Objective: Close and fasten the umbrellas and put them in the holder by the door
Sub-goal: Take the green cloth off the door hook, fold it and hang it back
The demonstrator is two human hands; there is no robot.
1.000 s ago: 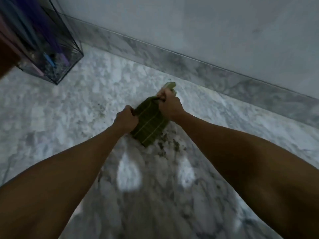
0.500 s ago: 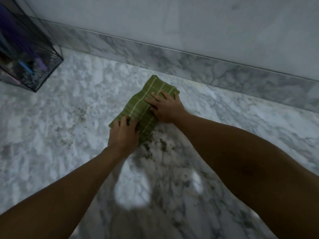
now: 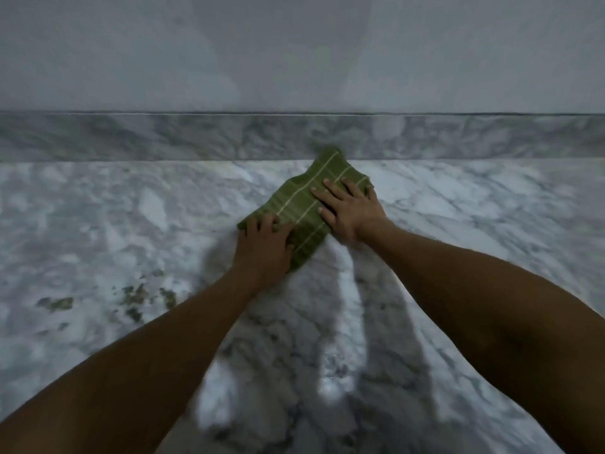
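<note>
Both hands flat on a green cloth on the floor.

Left hand presses the near-left end of the cloth, fingers spread and mostly straight, slightly bent at the tips, not curled round it. Right hand lies palm down on the right part, fingers straight and splayed. Hands just beside each other, not touching. Cloth is green with pale stripes, folded, lying on the marble floor, its far corner touching or just at the marble skirting under the wall. Dark specks on the floor to the left, well apart from the cloth. No umbrella or holder in view.
</note>
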